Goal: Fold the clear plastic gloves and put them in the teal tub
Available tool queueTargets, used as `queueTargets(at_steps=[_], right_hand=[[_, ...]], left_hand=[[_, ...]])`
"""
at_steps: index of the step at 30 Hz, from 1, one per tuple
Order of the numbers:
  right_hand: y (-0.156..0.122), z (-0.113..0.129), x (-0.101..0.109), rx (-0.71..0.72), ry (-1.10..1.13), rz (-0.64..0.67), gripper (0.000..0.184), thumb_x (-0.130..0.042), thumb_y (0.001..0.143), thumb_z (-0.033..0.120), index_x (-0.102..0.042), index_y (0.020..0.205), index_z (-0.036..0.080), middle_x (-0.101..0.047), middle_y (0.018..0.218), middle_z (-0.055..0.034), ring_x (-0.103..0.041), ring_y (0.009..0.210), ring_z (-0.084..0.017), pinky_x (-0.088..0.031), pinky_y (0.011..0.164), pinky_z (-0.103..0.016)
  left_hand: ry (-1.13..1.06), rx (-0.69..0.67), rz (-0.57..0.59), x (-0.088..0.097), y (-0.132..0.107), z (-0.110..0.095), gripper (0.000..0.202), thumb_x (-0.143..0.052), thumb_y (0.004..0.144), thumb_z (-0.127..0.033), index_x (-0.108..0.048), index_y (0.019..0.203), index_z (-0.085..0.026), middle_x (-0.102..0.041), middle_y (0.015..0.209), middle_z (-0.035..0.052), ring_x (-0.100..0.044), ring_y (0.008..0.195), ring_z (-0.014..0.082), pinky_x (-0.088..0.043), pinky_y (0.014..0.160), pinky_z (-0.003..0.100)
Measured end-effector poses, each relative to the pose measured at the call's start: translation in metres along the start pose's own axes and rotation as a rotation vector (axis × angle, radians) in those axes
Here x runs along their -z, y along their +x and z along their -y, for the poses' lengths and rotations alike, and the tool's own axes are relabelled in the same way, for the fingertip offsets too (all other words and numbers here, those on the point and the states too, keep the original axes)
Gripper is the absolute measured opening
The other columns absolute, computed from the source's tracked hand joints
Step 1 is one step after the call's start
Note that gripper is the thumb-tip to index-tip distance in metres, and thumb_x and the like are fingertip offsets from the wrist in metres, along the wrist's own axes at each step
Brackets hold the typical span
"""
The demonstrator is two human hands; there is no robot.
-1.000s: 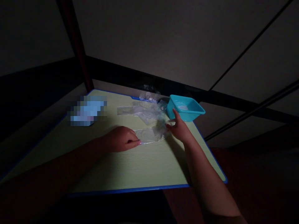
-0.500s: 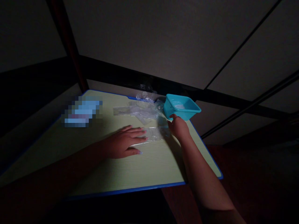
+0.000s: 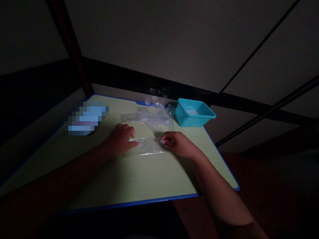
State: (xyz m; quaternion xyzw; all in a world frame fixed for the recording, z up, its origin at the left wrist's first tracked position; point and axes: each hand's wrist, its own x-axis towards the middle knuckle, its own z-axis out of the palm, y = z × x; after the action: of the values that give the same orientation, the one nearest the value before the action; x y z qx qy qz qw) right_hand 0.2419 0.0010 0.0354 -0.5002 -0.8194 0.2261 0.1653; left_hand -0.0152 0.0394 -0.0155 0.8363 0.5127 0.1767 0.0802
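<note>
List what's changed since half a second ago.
The right hand moved left, away from the teal bin, to the clear bag's right end; whether it pinches it, I can't tell. The left hand, flat across the bag then, has drawn left and curled, thumb at the bag's left part. The bin, clear plastic pile and blurred blue item stayed put.

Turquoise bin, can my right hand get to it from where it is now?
Probably yes: only tabletop shows between your right hand and the turquoise bin, though its fingertips are at the clear plastic sleeve.
</note>
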Motion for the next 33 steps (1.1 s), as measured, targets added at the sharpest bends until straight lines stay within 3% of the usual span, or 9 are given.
queueTargets(at_steps=[3,5,11,15,19,23,25,28,33], right_hand=[[0.000,-0.008,0.019,-0.185,-0.140,-0.205,0.017,-0.050,0.086,0.015,-0.066,0.090,0.013,-0.069,0.078,-0.0062,-0.057,0.065,-0.015,-0.037,0.059,-0.023],[-0.001,-0.013,0.030,-0.328,-0.251,-0.258,0.018,-0.050,0.085,0.014,-0.067,0.091,0.014,-0.069,0.082,-0.0088,-0.058,0.067,-0.016,-0.036,0.059,-0.024],[-0.003,-0.028,0.033,-0.472,-0.408,-0.076,0.018,-0.053,0.082,0.014,-0.067,0.092,0.016,-0.070,0.086,-0.0098,-0.059,0.070,-0.017,-0.033,0.056,-0.024],[0.000,-0.031,0.028,-0.462,-0.430,0.016,0.018,-0.053,0.081,0.013,-0.067,0.091,0.017,-0.070,0.084,-0.0092,-0.059,0.069,-0.017,-0.031,0.054,-0.024],[0.004,-0.023,0.024,-0.424,-0.414,-0.022,0.019,-0.050,0.086,0.016,-0.066,0.097,0.016,-0.070,0.089,-0.0109,-0.061,0.074,-0.018,-0.036,0.059,-0.025],[0.001,-0.006,0.011,-0.134,-0.339,-0.055,0.030,-0.050,0.091,0.026,-0.059,0.117,0.013,-0.064,0.117,-0.0157,-0.061,0.102,-0.022,-0.043,0.084,-0.031],[-0.004,0.004,0.001,0.011,-0.335,0.025,0.054,-0.053,0.091,0.038,-0.044,0.137,0.012,-0.045,0.143,-0.0191,-0.043,0.131,-0.028,-0.033,0.104,-0.044],[-0.010,0.017,-0.017,0.080,-0.359,0.241,0.084,-0.053,0.088,0.054,-0.017,0.151,0.011,-0.013,0.157,-0.0189,-0.013,0.145,-0.032,-0.010,0.112,-0.060],[-0.009,0.025,-0.033,0.047,-0.402,0.296,0.094,-0.045,0.088,0.064,-0.010,0.151,0.004,-0.002,0.157,-0.0182,-0.001,0.146,-0.031,0.001,0.113,-0.060]], left_hand=[[-0.067,-0.015,0.092,0.004,0.002,0.000,0.023,-0.069,0.065,-0.040,-0.055,0.066,-0.021,-0.061,0.078,0.0039,-0.054,0.084,0.0250,-0.040,0.073,0.033],[-0.140,0.004,0.179,0.011,0.004,0.000,0.022,-0.067,0.064,-0.038,-0.054,0.062,-0.020,-0.060,0.073,0.0029,-0.055,0.079,0.0237,-0.039,0.070,0.032],[-0.305,0.133,0.297,0.031,0.005,-0.002,0.027,-0.062,0.065,-0.045,-0.050,0.069,-0.021,-0.061,0.066,0.0006,-0.057,0.062,0.0203,-0.038,0.054,0.028],[-0.433,0.181,0.364,0.038,0.006,-0.005,0.036,-0.060,0.064,-0.046,-0.052,0.088,-0.020,-0.064,0.066,0.0005,-0.059,0.060,0.0209,-0.038,0.052,0.027],[-0.503,0.171,0.397,0.040,0.008,-0.004,0.040,-0.059,0.068,-0.041,-0.054,0.100,-0.018,-0.058,0.054,-0.0031,-0.050,0.046,0.0155,-0.031,0.044,0.024],[-0.597,0.101,0.459,0.038,0.011,0.006,0.034,-0.059,0.074,-0.041,-0.059,0.098,-0.016,-0.054,0.050,-0.0033,-0.042,0.042,0.0116,-0.026,0.042,0.022],[-0.646,0.100,0.466,0.036,0.011,0.012,0.030,-0.061,0.075,-0.039,-0.060,0.094,-0.017,-0.054,0.050,-0.0028,-0.042,0.041,0.0109,-0.026,0.041,0.022],[-0.709,0.120,0.474,0.035,0.011,0.016,0.027,-0.064,0.075,-0.036,-0.061,0.092,-0.016,-0.052,0.048,-0.0031,-0.039,0.040,0.0096,-0.024,0.040,0.021],[-0.855,0.126,0.458,0.034,0.010,0.015,0.029,-0.065,0.078,-0.039,-0.062,0.095,-0.015,-0.049,0.047,-0.0046,-0.038,0.040,0.0082,-0.025,0.041,0.019]])
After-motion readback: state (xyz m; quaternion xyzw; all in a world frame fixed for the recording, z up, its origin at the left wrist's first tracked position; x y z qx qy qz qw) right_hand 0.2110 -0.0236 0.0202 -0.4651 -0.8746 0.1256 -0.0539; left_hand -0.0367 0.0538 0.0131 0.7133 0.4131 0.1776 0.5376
